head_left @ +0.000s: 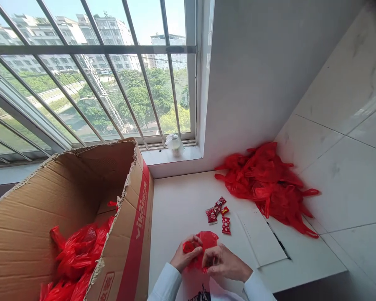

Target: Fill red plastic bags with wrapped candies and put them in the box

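A thin red plastic bag (208, 239) lies between my hands at the near side of the white tabletop. My left hand (184, 256) is closed on its left part, with a bunched, shiny red bit between thumb and fingers. Fingers curled, my right hand (224, 261) grips the bag's right side; the fingertips partly hide what they pinch. Just beyond the hands are several dark red wrapped candies (212, 215), a separate red spotted packet (226, 225) and a small red-and-yellow candy (224, 210).
At left stands a tall open cardboard box (130, 234) with filled red bags (81, 246) inside. A heap of red plastic bags (263, 179) lies against the wall at right. Near it is a white notebook (261, 238). A tied clear bag (174, 145) sits on the windowsill.
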Demonstrator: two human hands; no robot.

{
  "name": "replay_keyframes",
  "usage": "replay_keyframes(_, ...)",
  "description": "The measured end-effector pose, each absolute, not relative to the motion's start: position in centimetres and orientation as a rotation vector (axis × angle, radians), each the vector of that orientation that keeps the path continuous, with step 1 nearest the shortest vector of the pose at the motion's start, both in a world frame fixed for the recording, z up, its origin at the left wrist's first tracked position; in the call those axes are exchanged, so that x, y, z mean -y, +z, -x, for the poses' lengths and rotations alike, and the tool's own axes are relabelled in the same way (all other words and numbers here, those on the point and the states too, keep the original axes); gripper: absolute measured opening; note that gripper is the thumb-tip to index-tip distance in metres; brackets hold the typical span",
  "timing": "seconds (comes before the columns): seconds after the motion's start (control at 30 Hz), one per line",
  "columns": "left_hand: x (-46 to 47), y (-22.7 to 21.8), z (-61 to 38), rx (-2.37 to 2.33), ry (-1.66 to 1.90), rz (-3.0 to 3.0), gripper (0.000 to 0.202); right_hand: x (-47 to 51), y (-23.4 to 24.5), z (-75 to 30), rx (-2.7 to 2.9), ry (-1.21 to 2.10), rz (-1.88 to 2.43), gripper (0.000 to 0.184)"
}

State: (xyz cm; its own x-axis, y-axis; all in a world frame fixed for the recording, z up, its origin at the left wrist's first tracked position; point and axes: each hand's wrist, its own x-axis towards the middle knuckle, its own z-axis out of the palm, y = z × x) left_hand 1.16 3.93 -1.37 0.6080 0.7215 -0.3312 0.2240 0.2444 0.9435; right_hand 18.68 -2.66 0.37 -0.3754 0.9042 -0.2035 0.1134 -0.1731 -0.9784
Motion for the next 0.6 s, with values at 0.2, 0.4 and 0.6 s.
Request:
replay_keyframes(0.2, -3.0, 0.3, -1.7, -1.011, 0.275, -2.153, 0.012, 0.2, -0.9, -19.6, 1.295, 1.291, 1.292, 0.024)
replay_keyframes(0.4, -2.1, -1.5, -2.7, -1.035, 0.533, -2.667, 0.023, -2.0, -2.8, -17.4, 1.517, 1.611, 0.973, 0.035)
replay_keyframes(0.6, -2.0, -3.1, -1.5, -1.107, 0.620, -2.624, 0.032, -2.1, -4.7, -17.2, 1.604, 1.518, 1.179, 0.027)
